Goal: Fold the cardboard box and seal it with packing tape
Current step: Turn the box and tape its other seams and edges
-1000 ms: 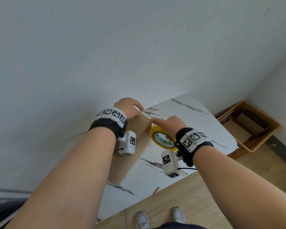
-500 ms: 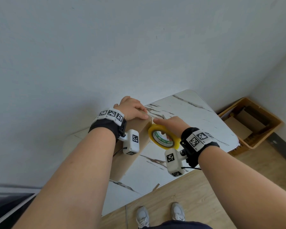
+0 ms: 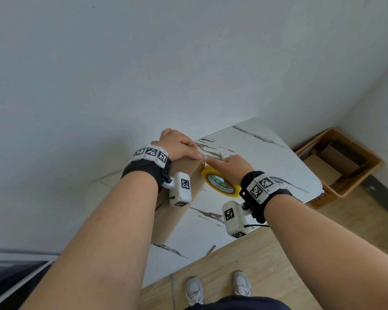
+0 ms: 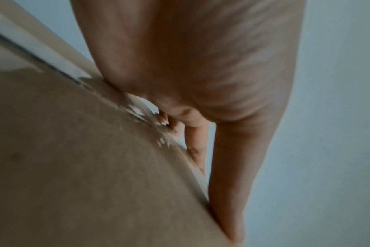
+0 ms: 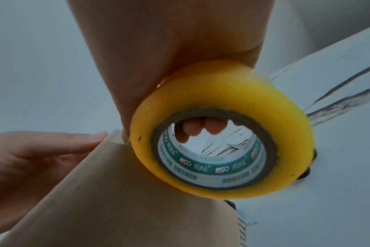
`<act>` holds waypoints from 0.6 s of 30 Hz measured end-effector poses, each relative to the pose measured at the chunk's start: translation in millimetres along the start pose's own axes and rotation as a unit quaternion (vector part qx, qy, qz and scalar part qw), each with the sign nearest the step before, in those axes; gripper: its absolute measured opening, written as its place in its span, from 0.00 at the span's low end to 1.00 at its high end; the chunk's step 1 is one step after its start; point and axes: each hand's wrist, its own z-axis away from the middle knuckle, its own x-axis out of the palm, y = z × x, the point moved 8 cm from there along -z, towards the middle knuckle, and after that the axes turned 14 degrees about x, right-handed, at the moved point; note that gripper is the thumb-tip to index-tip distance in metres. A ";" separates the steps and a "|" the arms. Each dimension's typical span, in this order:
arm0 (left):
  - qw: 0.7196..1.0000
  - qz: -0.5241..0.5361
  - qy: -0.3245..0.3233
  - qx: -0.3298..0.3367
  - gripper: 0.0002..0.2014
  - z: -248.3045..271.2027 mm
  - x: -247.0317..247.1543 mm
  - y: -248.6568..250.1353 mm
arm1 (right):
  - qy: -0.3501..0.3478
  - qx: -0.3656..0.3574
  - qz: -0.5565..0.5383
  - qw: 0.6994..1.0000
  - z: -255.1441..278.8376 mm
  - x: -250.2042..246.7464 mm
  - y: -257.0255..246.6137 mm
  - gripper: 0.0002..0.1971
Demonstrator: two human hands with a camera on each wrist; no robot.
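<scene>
A brown cardboard box stands on the marble table. My left hand lies on the box's top at its far right corner, fingers straight, one fingertip at the corner edge. A shiny strip of clear tape runs along the box top. My right hand grips a yellow tape roll against the box's right side just below that corner. In the right wrist view its fingers curl through the core of the roll. The index finger points at the corner.
A wooden crate with cardboard pieces stands on the floor right of the table. The wall runs close behind the box. My shoes are on the wooden floor by the table's near edge.
My left hand has slid along the box top to the far right corner and flattened there. The right hand has brought the roll closer against the box's side.
</scene>
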 end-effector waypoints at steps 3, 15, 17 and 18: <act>1.000 0.011 0.019 -0.015 0.12 5.0 -3.3 -3.5 | 0.019 -0.024 -0.050 0.998 -1.0 -11.9 0.0 0.25; 0.982 0.085 0.083 -0.144 0.29 27.5 -8.7 -38.6 | 0.038 -0.066 -0.097 0.992 -5.0 -15.0 -25.3 0.11; 0.982 0.091 0.082 -0.147 0.28 28.8 -6.9 -40.9 | 0.037 -0.066 -0.085 0.993 -6.1 -12.3 -28.2 0.11; 0.981 0.088 0.082 -0.151 0.28 29.4 -6.8 -42.6 | 0.037 -0.069 -0.079 0.994 -6.0 -10.8 -31.2 0.12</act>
